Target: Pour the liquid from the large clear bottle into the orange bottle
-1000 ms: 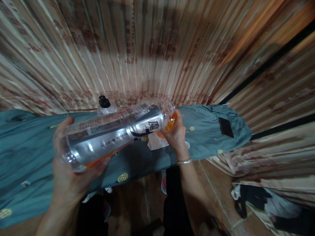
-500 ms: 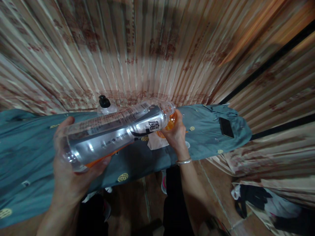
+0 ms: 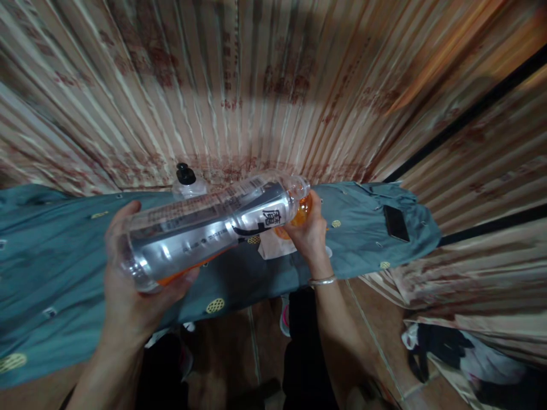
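Observation:
My left hand (image 3: 132, 296) is wrapped round the base end of a large clear plastic drink bottle (image 3: 205, 228) with a silver label. The bottle lies tilted across the view, neck to the right, and a little orange liquid shows along its lower side. At its mouth, my right hand (image 3: 311, 230) grips a clear container of orange liquid (image 3: 303, 210); fingers and the bottle's neck cover part of it, so its full shape is hidden. Under the right hand, a pale cloth or paper (image 3: 273, 247) lies on the table.
A green patterned cloth (image 3: 239, 287) covers the narrow table. Behind the large bottle stands a clear bottle with a black pump top (image 3: 187, 176). A black phone (image 3: 396, 223) lies at the right. Pleated curtains (image 3: 192, 97) hang close behind. Dark bags or clothes (image 3: 448, 347) sit low at right.
My left hand and the base end of the large bottle have shifted slightly right. The whole view has shifted a little. Both grips stay the same.

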The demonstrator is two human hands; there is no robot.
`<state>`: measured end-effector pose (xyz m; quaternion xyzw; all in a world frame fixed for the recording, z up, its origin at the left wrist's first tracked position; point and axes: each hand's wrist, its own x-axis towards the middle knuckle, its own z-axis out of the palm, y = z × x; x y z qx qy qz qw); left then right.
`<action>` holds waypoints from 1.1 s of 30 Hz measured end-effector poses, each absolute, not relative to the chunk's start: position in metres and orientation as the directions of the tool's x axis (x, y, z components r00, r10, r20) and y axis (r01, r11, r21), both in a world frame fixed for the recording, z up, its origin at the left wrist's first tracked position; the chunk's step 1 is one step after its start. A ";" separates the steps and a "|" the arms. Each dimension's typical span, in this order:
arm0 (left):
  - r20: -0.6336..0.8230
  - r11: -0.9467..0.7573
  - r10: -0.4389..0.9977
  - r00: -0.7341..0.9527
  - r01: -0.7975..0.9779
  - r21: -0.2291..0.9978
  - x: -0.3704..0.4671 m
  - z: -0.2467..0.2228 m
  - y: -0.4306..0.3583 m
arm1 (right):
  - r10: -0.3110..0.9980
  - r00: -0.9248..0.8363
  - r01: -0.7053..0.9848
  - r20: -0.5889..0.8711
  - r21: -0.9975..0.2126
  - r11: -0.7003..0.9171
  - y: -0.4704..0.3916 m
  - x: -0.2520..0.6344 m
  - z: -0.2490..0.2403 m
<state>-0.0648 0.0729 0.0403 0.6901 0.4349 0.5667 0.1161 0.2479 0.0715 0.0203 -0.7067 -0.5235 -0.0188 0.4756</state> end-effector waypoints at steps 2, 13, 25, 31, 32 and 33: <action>0.691 -0.616 0.723 -0.010 0.444 0.651 -0.063 0.039 0.074 | 0.725 0.455 0.751 0.518 -0.660 0.000 0.071 0.249 0.021; 0.738 -0.668 0.675 0.023 0.445 0.597 -0.050 0.040 0.069 | 0.771 0.408 0.720 0.489 -0.691 0.057 0.068 0.259 0.025; 0.716 -0.658 0.698 0.020 0.414 0.629 -0.050 0.040 0.069 | 0.849 0.306 0.706 0.431 -0.701 0.101 0.063 0.266 0.035; 0.662 -0.611 0.749 0.019 0.407 0.679 -0.051 0.035 0.070 | 0.832 0.317 0.705 0.456 -0.700 0.115 0.064 0.266 0.030; 0.662 -0.610 0.749 0.015 0.404 0.682 -0.051 0.035 0.070 | 0.823 0.328 0.707 0.463 -0.698 0.111 0.065 0.265 0.029; 0.666 -0.613 0.746 0.010 0.403 0.680 -0.051 0.035 0.070 | 0.815 0.338 0.710 0.470 -0.696 0.107 0.066 0.263 0.028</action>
